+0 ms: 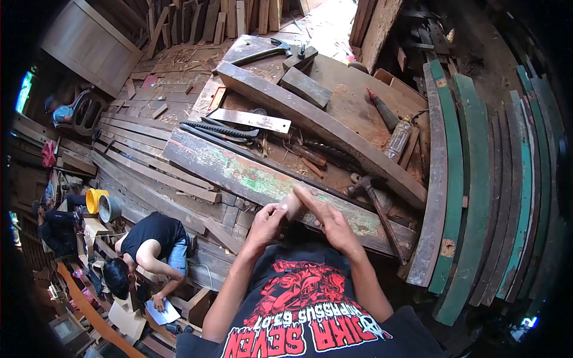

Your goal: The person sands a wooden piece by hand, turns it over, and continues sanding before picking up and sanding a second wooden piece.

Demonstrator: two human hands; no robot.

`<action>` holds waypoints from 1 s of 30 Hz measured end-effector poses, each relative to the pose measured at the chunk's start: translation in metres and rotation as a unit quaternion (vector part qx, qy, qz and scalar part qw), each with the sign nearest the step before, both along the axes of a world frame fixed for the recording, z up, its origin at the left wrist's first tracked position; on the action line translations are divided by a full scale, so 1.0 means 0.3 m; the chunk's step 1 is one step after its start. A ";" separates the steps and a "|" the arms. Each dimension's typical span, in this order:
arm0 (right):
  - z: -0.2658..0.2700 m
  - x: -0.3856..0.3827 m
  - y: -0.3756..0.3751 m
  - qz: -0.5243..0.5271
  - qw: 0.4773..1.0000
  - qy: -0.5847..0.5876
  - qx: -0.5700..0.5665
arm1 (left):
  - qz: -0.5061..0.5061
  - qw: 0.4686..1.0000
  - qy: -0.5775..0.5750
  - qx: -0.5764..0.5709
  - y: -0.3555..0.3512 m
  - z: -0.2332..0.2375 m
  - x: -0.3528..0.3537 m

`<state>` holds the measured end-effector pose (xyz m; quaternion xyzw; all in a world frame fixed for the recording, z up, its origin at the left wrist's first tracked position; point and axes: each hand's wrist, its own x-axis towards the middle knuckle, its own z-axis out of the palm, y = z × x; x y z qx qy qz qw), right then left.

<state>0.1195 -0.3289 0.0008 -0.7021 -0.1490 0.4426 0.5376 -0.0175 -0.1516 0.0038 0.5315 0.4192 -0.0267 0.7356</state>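
Just in front of my chest, a small brown piece (291, 206), perhaps wood or sandpaper, is between my hands. My left hand (268, 224) has its fingers closed on the piece's near side. My right hand (336, 225) is on the other side, its fingers pressed together and touching a light brown strip (307, 196). Both hands are over the near edge of a worn board with flaking green paint (239, 170). A hammer (379, 206) leans across the right end of that board.
Beyond lie a long beam (322, 128), a claw hammer (262, 52), a wood block (306, 86), a metal strip (250, 120) and a bottle (397, 140). Green planks (476, 179) stand at the right. A person in black (156, 238) bends over white paper at the lower left; others sit farther left.
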 end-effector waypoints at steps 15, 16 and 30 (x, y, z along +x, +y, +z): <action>0.109 -0.007 0.003 0.139 0.962 -0.222 -0.076 | -0.071 0.979 0.042 -0.185 -0.013 0.047 0.015; 0.096 -0.001 -0.003 0.137 0.966 -0.214 -0.053 | -0.076 0.977 0.046 -0.191 -0.019 0.059 0.022; 0.046 -0.048 -0.009 0.077 0.990 -0.116 -0.001 | -0.061 0.977 -0.009 -0.204 -0.046 0.008 -0.008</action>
